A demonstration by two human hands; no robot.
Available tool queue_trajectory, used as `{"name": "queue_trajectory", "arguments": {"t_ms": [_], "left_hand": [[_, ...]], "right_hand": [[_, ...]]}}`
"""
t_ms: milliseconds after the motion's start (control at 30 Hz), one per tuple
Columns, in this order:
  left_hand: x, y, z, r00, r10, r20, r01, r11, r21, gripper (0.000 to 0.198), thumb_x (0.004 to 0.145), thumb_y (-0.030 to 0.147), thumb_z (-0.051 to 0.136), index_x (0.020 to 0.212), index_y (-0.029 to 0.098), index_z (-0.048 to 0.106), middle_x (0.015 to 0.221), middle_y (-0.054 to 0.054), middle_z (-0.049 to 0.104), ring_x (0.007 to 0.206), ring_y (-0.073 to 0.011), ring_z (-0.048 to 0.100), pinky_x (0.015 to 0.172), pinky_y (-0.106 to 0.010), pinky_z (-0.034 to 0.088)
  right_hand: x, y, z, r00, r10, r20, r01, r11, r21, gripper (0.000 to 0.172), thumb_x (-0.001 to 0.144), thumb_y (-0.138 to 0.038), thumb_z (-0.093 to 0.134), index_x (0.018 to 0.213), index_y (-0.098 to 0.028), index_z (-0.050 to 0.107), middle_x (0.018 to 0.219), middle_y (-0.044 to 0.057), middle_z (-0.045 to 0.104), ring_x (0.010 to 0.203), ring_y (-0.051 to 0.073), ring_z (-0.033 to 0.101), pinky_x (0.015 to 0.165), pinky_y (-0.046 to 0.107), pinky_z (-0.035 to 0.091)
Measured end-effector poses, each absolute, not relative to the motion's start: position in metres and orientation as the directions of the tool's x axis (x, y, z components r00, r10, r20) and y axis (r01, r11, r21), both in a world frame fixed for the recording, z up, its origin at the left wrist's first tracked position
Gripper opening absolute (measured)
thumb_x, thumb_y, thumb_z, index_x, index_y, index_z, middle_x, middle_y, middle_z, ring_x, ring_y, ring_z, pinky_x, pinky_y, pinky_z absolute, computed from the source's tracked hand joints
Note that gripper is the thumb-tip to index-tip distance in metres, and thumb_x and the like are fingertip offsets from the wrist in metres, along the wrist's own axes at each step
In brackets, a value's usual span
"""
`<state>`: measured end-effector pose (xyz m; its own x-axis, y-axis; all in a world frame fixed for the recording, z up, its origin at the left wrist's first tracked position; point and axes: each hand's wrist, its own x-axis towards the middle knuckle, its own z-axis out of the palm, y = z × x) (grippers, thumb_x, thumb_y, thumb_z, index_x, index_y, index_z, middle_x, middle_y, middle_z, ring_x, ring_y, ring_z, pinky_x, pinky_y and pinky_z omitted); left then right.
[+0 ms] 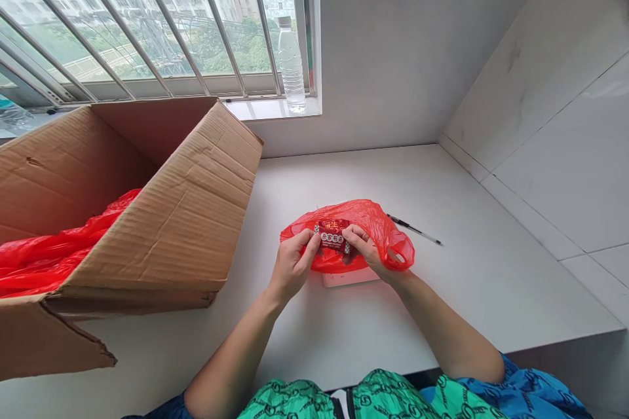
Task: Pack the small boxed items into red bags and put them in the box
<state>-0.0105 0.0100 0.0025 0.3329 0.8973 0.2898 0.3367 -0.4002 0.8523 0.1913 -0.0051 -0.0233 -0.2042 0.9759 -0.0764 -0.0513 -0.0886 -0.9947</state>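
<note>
Between my two hands is a small dark-red packet (333,237) with pale printed characters, its face turned up toward me. My left hand (296,260) pinches the packet's left edge between thumb and fingers. At the other edge, my right hand (364,247) grips it the same way. A thin red plastic bag (361,209) spreads behind and under the packet, and its handle loop lies around my right wrist. Below the bag, part of a flat pale object (351,277) shows on the white tabletop (339,334); the bag hides the rest of it.
A large open cardboard box (181,209) stands on the left, with red plastic bags (63,249) inside. To the right of my hands lies a black pen (415,229). A clear water bottle (292,69) stands on the sill by the barred window. Walls border the table behind and right.
</note>
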Motion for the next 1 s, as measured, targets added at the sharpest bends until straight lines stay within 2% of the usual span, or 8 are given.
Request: {"name": "queue_trajectory", "arguments": {"t_ms": [267, 500, 567, 667, 800, 933, 1000], "left_hand": [[-0.011, 0.01, 0.001, 0.331, 0.891, 0.31, 0.323, -0.416, 0.85, 0.04, 0.101, 0.039, 0.045, 0.069, 0.018, 0.055, 0.066, 0.0, 0.059, 0.061, -0.0126, 0.052, 0.06, -0.025, 0.04], [-0.013, 0.01, -0.001, 0.335, 0.883, 0.328, 0.326, -0.435, 0.839, 0.041, 0.102, 0.039, 0.042, 0.068, 0.018, 0.053, 0.066, -0.001, 0.06, 0.061, -0.0127, 0.053, 0.06, -0.025, 0.041], [-0.013, 0.01, 0.0, 0.344, 0.876, 0.337, 0.347, -0.452, 0.822, 0.04, 0.102, 0.038, 0.041, 0.07, 0.019, 0.055, 0.067, -0.001, 0.061, 0.061, -0.013, 0.054, 0.061, -0.026, 0.042], [-0.013, 0.01, 0.001, 0.369, 0.856, 0.363, 0.445, -0.505, 0.739, 0.034, 0.102, 0.037, 0.04, 0.081, 0.019, 0.06, 0.075, -0.002, 0.066, 0.068, -0.0152, 0.059, 0.066, -0.027, 0.044], [-0.012, 0.01, 0.002, 0.429, 0.809, 0.402, 0.58, -0.588, 0.563, 0.022, 0.1, 0.033, 0.046, 0.101, 0.022, 0.065, 0.096, -0.003, 0.073, 0.089, -0.0186, 0.066, 0.083, -0.032, 0.044], [-0.011, 0.012, -0.003, 0.558, 0.743, 0.37, 0.615, -0.669, 0.417, 0.021, 0.099, 0.03, 0.048, 0.095, 0.023, 0.068, 0.087, 0.0, 0.074, 0.073, -0.0153, 0.065, 0.089, -0.036, 0.039], [-0.011, 0.012, -0.005, 0.637, 0.699, 0.325, 0.596, -0.714, 0.366, 0.025, 0.099, 0.032, 0.048, 0.087, 0.023, 0.068, 0.076, 0.001, 0.072, 0.065, -0.0143, 0.062, 0.09, -0.037, 0.037]], "right_hand": [[0.191, -0.007, -0.018, -0.198, 0.978, -0.061, -0.062, -0.075, -0.995, 0.043, 0.089, -0.065, 0.054, 0.08, -0.024, 0.064, 0.069, -0.001, 0.064, 0.066, 0.017, 0.064, 0.074, 0.035, 0.056], [0.191, -0.008, -0.014, -0.189, 0.98, -0.061, -0.038, -0.069, -0.997, 0.048, 0.091, -0.067, 0.048, 0.084, -0.024, 0.068, 0.079, 0.002, 0.069, 0.065, 0.017, 0.064, 0.075, 0.039, 0.057], [0.192, -0.007, -0.013, -0.216, 0.975, -0.051, -0.062, -0.066, -0.996, 0.044, 0.091, -0.065, 0.051, 0.086, -0.025, 0.067, 0.082, 0.002, 0.069, 0.066, 0.017, 0.064, 0.075, 0.039, 0.057], [0.196, -0.008, -0.005, -0.229, 0.973, -0.006, -0.11, -0.032, -0.993, 0.032, 0.087, -0.058, 0.061, 0.092, -0.027, 0.066, 0.092, 0.002, 0.07, 0.078, 0.02, 0.067, 0.078, 0.039, 0.058], [0.207, -0.014, 0.009, -0.074, 0.996, 0.052, -0.011, 0.051, -0.999, 0.027, 0.092, -0.051, 0.058, 0.104, -0.03, 0.069, 0.11, 0.004, 0.071, 0.104, 0.027, 0.066, 0.097, 0.045, 0.053], [0.211, -0.014, 0.001, 0.075, 0.997, 0.025, 0.096, 0.017, -0.995, 0.024, 0.09, -0.048, 0.061, 0.103, -0.029, 0.07, 0.11, 0.006, 0.072, 0.107, 0.03, 0.065, 0.102, 0.051, 0.049], [0.21, -0.011, -0.009, 0.045, 0.999, -0.019, 0.11, -0.024, -0.994, 0.023, 0.091, -0.048, 0.06, 0.097, -0.028, 0.071, 0.102, 0.007, 0.073, 0.101, 0.03, 0.067, 0.101, 0.053, 0.05]]}}
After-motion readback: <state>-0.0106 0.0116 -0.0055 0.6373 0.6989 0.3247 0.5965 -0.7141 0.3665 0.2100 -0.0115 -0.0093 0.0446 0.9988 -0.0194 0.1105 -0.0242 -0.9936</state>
